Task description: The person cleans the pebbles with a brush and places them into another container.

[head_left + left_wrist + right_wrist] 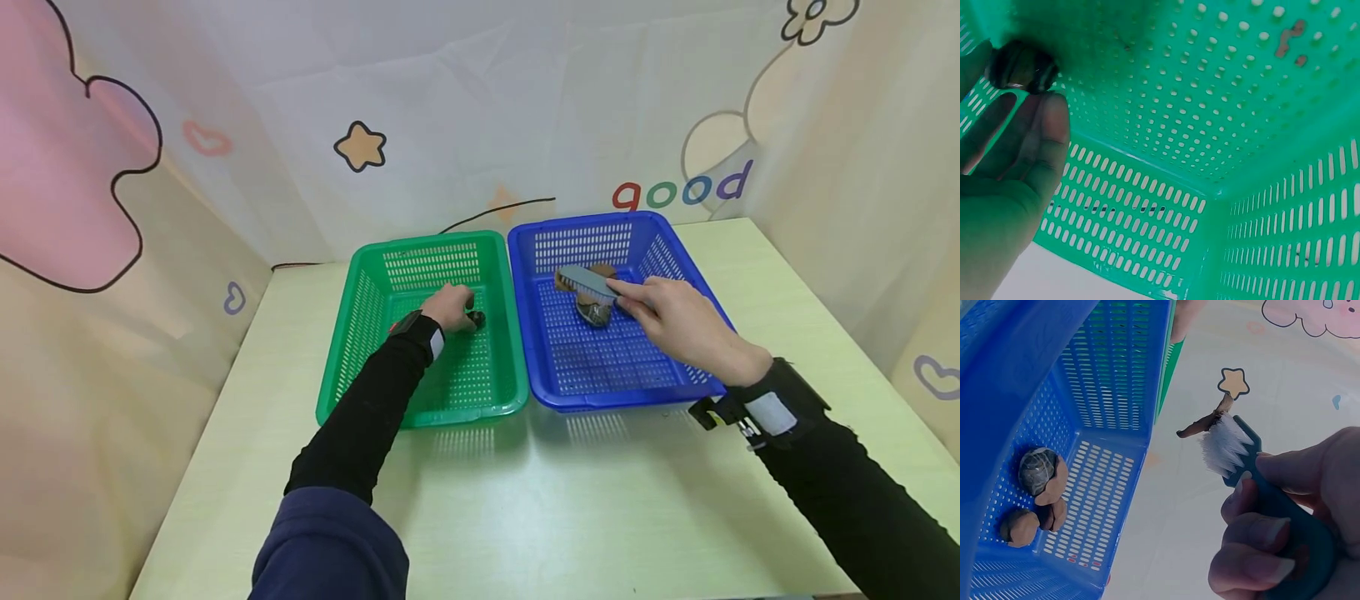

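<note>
My left hand [448, 308] reaches down into the green basket [516, 350]. Its thumb and fingers pinch a dark, rounded stone [1022, 65] with faint stripes, close to the basket floor. Over the blue basket [536, 367], my right hand [678, 321] grips a scrubbing brush [588, 283] by its blue-grey handle. White bristles [1225, 447] face away from the palm, and a thin brown flake [1200, 427] shows at their tips. Beneath the brush lies a dark stone [1038, 472] with pale veins, partly wrapped in brown crust. Two brown lumps [1020, 528] sit beside it.
Both baskets stand side by side on a pale table [585, 508], their rims close together. A printed curtain [465, 108] hangs right behind them. Small reddish-brown marks [1291, 40] show on the green basket's floor.
</note>
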